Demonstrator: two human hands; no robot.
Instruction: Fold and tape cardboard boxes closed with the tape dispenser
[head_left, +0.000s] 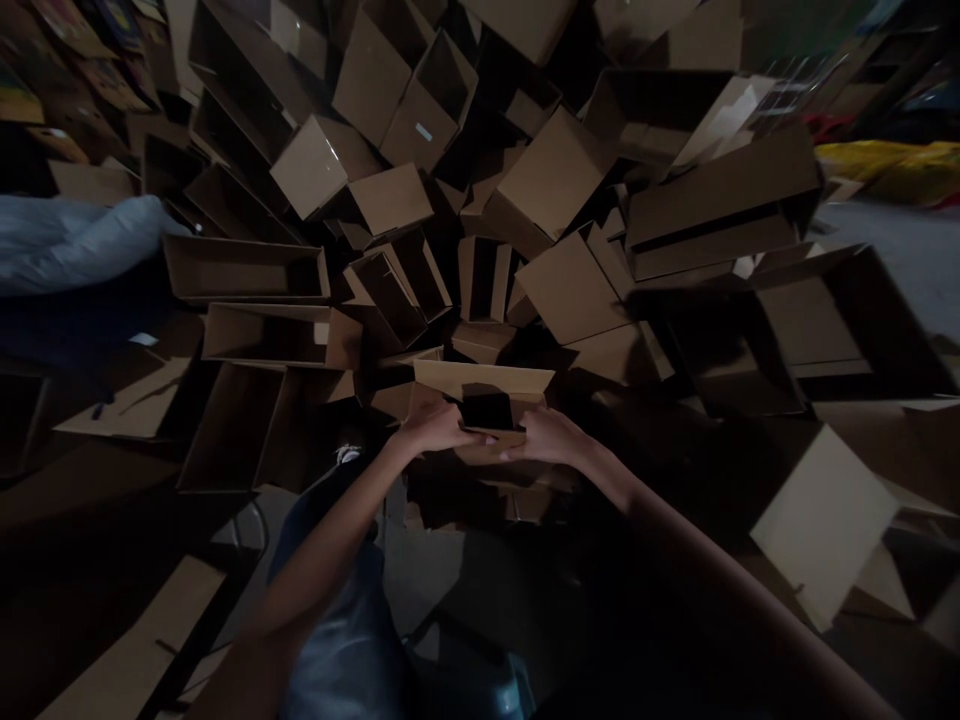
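The person's left hand [435,428] and right hand [551,438] were curled firmly over the near edge of an open cardboard box [480,378], evenly placed, fingertips almost meeting. The box sat at twelve o'clock, before a heap of cardboard boxes [551,175]; a flat cardboard sheet [825,525] lay at four o'clock.

In this view are two hands of the person, one left hand [435,428] and one right hand [551,437], and there is one cardboard box [480,385] between them. Around it I can count about thirty other open cardboard boxes [551,175], but the light is poor, so maybe the true number is a little different. There are also three flat cardboard sheets [825,525], one pale blue sack [75,245] and one yellow sack [877,170].
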